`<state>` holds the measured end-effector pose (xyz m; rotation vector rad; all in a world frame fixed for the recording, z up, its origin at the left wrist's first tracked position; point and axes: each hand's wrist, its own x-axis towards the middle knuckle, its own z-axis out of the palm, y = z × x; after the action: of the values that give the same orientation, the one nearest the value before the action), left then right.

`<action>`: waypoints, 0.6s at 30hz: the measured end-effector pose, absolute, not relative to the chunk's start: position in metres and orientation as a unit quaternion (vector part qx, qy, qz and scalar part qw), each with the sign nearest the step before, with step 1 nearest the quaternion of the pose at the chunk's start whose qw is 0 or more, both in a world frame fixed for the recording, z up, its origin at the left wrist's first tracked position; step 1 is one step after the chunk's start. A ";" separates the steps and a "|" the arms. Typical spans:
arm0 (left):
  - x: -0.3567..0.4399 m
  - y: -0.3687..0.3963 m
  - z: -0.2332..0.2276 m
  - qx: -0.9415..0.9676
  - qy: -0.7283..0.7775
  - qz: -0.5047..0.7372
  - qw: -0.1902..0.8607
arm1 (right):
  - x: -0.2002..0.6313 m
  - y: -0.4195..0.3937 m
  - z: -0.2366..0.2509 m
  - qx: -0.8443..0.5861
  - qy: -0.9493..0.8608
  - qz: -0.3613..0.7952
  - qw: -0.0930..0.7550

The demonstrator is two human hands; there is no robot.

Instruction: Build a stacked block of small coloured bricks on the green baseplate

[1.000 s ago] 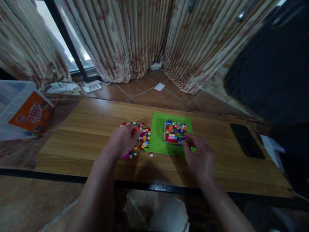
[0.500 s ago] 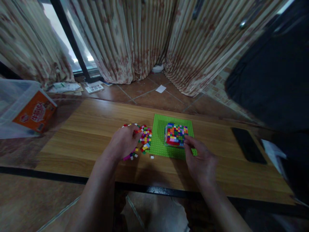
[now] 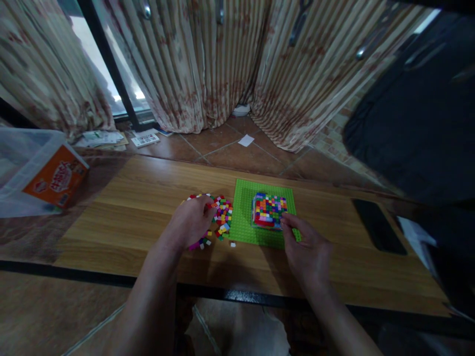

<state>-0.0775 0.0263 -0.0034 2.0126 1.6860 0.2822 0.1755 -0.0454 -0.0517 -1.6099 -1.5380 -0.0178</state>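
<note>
A green baseplate (image 3: 245, 217) lies on the wooden table (image 3: 129, 207). A multicoloured block of small bricks (image 3: 269, 210) stands on it. My right hand (image 3: 308, 244) rests at the block's near right corner, fingertips touching its side; whether it pinches a brick is too small to tell. My left hand (image 3: 191, 222) lies over a heap of small loose coloured bricks (image 3: 221, 217) left of the plate, fingers curled down onto them. A few stray bricks (image 3: 202, 243) lie in front of that hand.
A black phone (image 3: 378, 226) lies flat at the table's right. A clear plastic box with an orange carton (image 3: 55, 175) sits beyond the left end. Curtains, a tiled floor and a dark bag hang behind. The table's black front edge runs under my forearms.
Both hands stay almost where they were; the right fingertips shifted slightly along the block's near corner. The camera tilted a little.
</note>
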 end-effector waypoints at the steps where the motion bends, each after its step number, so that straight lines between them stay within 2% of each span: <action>1: -0.078 0.026 -0.003 0.737 0.621 0.103 0.246 | 0.175 -0.046 -0.051 -0.645 -0.620 -0.011 0.447; 6: -0.078 0.026 -0.006 0.736 0.627 0.100 0.234 | 0.163 -0.055 -0.044 -0.595 -0.654 -0.029 0.466; 12: -0.079 0.026 -0.007 0.742 0.625 0.098 0.220 | 0.125 -0.064 -0.051 -0.535 -0.765 0.110 0.342; 18: -0.079 0.026 -0.005 0.741 0.624 0.109 0.222 | 0.105 -0.064 -0.066 -0.529 -0.788 0.091 0.303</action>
<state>-0.0789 0.0262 -0.0052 2.0476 1.7243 0.3002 0.1053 -0.0638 -0.0659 -1.4014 -2.0875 0.2418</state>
